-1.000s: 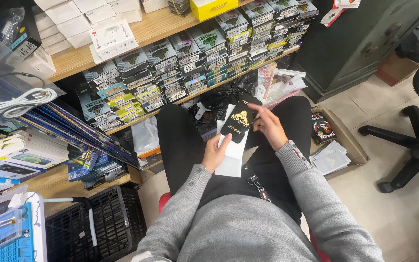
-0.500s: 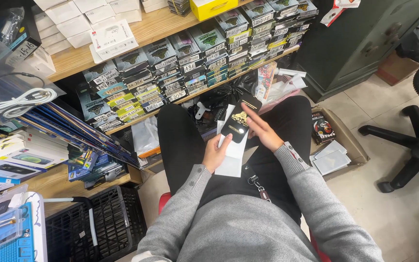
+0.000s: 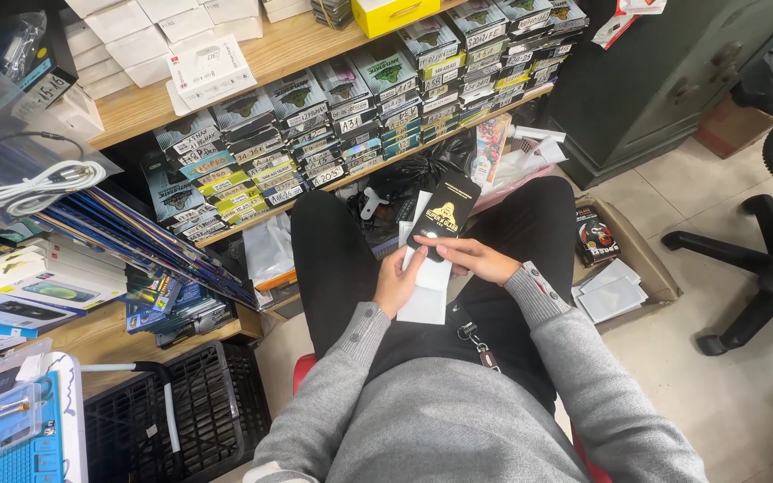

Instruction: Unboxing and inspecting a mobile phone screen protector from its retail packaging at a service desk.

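Person seated, head view down onto lap. Left hand [image 3: 397, 279] grasps flat white rectangular sleeve [image 3: 426, 291] by its left edge, sleeve resting over lap between black-trousered thighs. Right hand [image 3: 478, 259] grips lower end of flat black rectangular packet with gold emblem [image 3: 445, 213], packet tilted, overlapping sleeve's upper end. Wooden shelf [image 3: 288, 54] ahead, rows of small boxed packs [image 3: 351, 116] beneath. Black plastic crate [image 3: 199, 394] at lower left

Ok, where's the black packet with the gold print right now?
In the head view the black packet sits just above centre, over the person's lap, held by the right hand against the white packets in the left hand.
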